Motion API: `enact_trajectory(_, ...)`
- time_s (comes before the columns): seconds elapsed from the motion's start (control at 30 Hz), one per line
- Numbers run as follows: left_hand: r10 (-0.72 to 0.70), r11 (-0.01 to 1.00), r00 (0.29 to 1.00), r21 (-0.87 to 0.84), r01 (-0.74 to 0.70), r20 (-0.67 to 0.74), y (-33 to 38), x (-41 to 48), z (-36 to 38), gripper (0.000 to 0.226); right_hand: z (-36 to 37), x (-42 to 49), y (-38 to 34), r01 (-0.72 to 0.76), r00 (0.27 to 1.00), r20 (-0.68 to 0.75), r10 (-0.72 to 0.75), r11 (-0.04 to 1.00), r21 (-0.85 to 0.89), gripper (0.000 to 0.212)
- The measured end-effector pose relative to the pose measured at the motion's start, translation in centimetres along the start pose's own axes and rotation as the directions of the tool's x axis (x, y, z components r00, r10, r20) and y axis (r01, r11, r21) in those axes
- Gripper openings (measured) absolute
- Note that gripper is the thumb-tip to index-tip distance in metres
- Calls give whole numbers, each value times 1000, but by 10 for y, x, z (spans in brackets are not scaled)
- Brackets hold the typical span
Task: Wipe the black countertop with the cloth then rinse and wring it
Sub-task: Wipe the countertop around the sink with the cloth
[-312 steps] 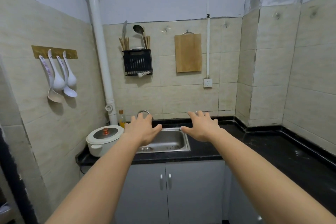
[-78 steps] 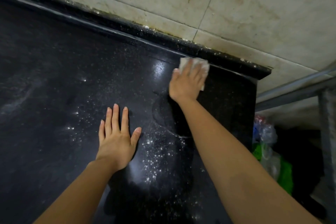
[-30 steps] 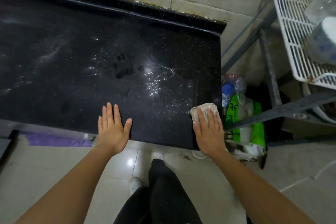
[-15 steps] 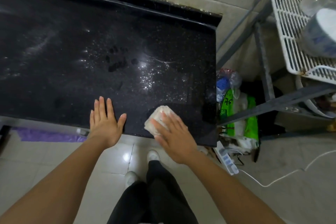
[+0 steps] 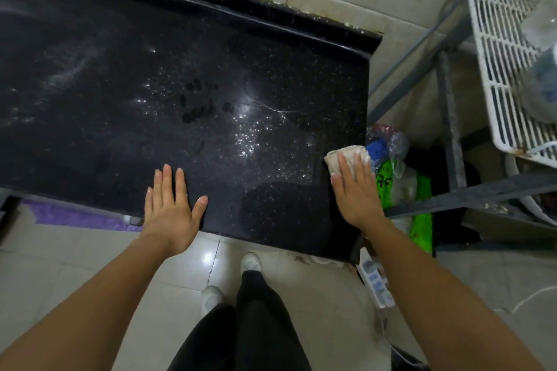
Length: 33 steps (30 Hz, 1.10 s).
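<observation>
The black speckled countertop (image 5: 180, 84) fills the upper left, wet and glinting, with a dark handprint near its middle. My right hand (image 5: 355, 190) lies flat at the counter's right end, pressing the bunched white cloth (image 5: 339, 156) onto the surface under its fingers. My left hand (image 5: 170, 205) rests flat with fingers spread on the counter's front edge, holding nothing.
A raised black backsplash lip (image 5: 271, 13) runs along the tiled wall. Right of the counter stand a grey metal frame (image 5: 449, 129), a white wire rack (image 5: 506, 48) and plastic bags (image 5: 401, 166). A power strip (image 5: 375, 283) lies on the floor tiles by my feet.
My right hand has slid the cloth from near the front middle of the counter back to the right end. My left hand stays flat on the front edge.
</observation>
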<state>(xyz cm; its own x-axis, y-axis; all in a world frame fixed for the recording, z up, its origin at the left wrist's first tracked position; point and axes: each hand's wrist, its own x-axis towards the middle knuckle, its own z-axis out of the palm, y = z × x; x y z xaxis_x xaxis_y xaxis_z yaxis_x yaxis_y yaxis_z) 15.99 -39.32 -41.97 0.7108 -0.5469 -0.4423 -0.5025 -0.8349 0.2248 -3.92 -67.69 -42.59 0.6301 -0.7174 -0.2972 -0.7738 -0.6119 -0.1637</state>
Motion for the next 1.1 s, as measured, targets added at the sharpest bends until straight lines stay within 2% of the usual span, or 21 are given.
enact_trajectory(0.13,1,1000,1000,5,-1,-6,0,0,-1,78,-7,23,-21,-129,991,34,128,991,45,57)
enact_trajectory(0.2,2,1000,1000,4,-2,-12,0,0,0,78,-5,18,-31,-126,992,30,125,992,32,58)
enact_trajectory(0.27,4,1000,1000,1,-4,-8,0,0,-1,77,4,0,-41,0,999,42,1,1000,-19,60)
enact_trajectory(0.33,7,1000,1000,-2,-7,1,0,-1,-2,75,16,-29,-55,205,976,82,-201,977,-49,66)
enact_trajectory(0.43,11,1000,1000,-7,-11,13,0,-2,-4,74,28,-64,-65,498,862,156,-482,863,-82,59)
enact_trajectory(0.53,15,1000,999,-13,-14,32,1,-2,-5,74,19,-58,-51,646,754,234,-613,757,-97,52)
enact_trajectory(0.6,10,1000,999,-15,-10,35,1,-1,-7,76,9,-36,-39,603,793,206,-573,787,-131,54)
enact_trajectory(0.7,2,1000,999,-23,-1,41,2,-1,-7,76,-3,6,-23,349,936,92,-340,931,-110,66)
enact_trajectory(0.77,-7,1000,999,-21,7,31,2,0,-6,74,-12,37,-18,207,978,43,-204,974,-89,62)
enact_trajectory(0.87,-18,1000,1000,-21,18,13,2,1,-3,71,-23,82,-23,67,998,19,-66,995,-74,54)
enact_trajectory(0.97,-14,1000,1000,-19,14,-1,1,1,-1,69,-28,109,-37,-12,1000,22,12,1000,-28,55)
enact_trajectory(1.03,-11,1000,1000,-24,11,0,1,1,-2,71,-29,110,-44,-28,999,21,29,999,-14,55)
enact_trajectory(1.1,-15,1000,1000,-27,15,3,1,1,-3,71,-24,98,-49,37,999,16,-36,998,-55,55)
